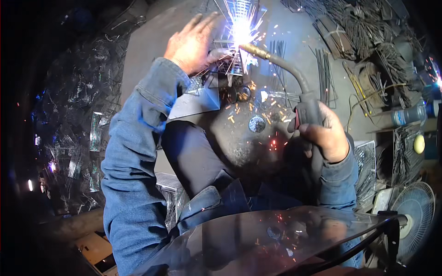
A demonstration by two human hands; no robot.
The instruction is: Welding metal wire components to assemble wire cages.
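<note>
My right hand [327, 131] is wrapped round the handle of a MIG welding torch [309, 103]. The torch's curved neck runs up and left to a brass-coloured nozzle [254, 51], where a white-blue arc [241, 34] flares and throws sparks. Under the glare lies a metal grid piece [235, 66], partly washed out by the light. Left of the arc is my left hand [191, 44], its fingers stretched out and its thumb reaching toward the grid piece. Whether the thumb touches it I cannot tell. A grey angled metal plate [198, 102] stands just below that hand.
Thin metal rods [325, 76] lie on the grey worktable [147, 50], with bundled rods [338, 39] at the far right. Many wire grids [95, 131] are heaped at the left. A fan [414, 218] and a plastic bottle [407, 116] are on the right. A dark visor [258, 239] crosses the lower edge.
</note>
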